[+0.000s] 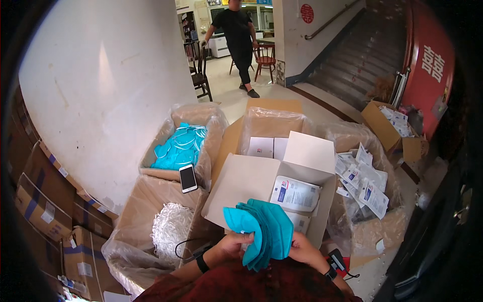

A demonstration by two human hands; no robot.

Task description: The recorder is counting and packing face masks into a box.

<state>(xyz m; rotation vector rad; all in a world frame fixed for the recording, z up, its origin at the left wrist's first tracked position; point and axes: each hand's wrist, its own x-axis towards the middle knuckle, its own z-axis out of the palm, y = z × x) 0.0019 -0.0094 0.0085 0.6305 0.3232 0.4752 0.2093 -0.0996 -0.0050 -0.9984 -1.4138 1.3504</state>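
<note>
A thick stack of teal folded face masks (271,226) is held up in front of my body, fanned a little at the top. My left hand (235,244) grips its left side, thumb across the front. My right hand (303,250) closes on the lower right side, its fingertips partly hidden behind the masks. Just beyond the stack stands an open white box (241,183), flaps spread, with white printed pouches (295,194) inside. Part of the box is hidden by the masks.
Lined cartons hold loose teal masks (182,146), white elastic loops (172,229) and scattered pouches (370,189). A phone (188,178) rests on a carton rim. Stacked cartons (44,206) line the left wall. A person (236,40) stands in the doorway; stairs (354,60) rise at the right.
</note>
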